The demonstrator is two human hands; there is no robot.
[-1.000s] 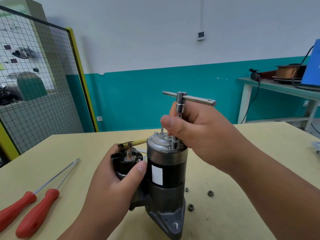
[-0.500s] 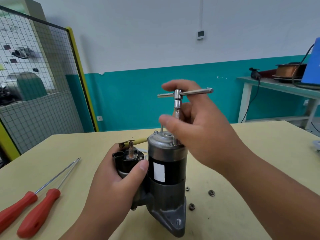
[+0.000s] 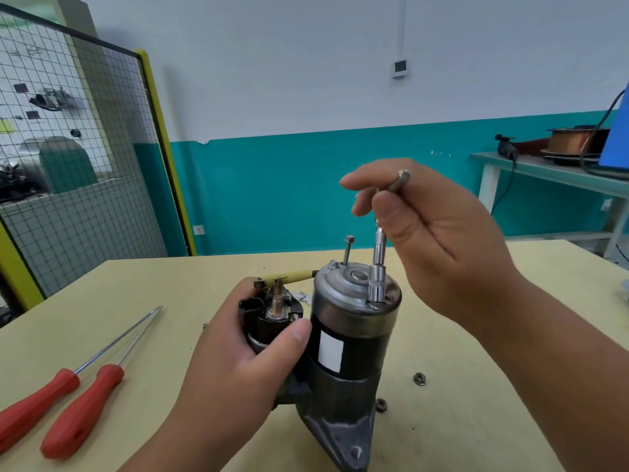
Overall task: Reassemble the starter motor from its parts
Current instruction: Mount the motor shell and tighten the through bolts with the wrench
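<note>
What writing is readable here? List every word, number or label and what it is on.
No text can be read.
The white label on the starter motor: blank.
The board behind the mesh fence: too blurred to read.

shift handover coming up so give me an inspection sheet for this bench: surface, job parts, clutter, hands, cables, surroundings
surface: pale yellow tabletop carrying tools and small hardware
job's things: starter motor stands upright on its nose housing; T-handle socket wrench sits on one end-cap bolt; second through bolt stands proud
clutter: two red-handled screwdrivers at the left; two loose nuts right of the motor
hands: left hand grips the solenoid; right hand pinches the wrench's crossbar
cables: yellow-sleeved lead runs from the motor toward the solenoid studs; black cable hangs off the side bench
surroundings: yellow-framed mesh guard at left; copper wire spool on the side bench
</note>
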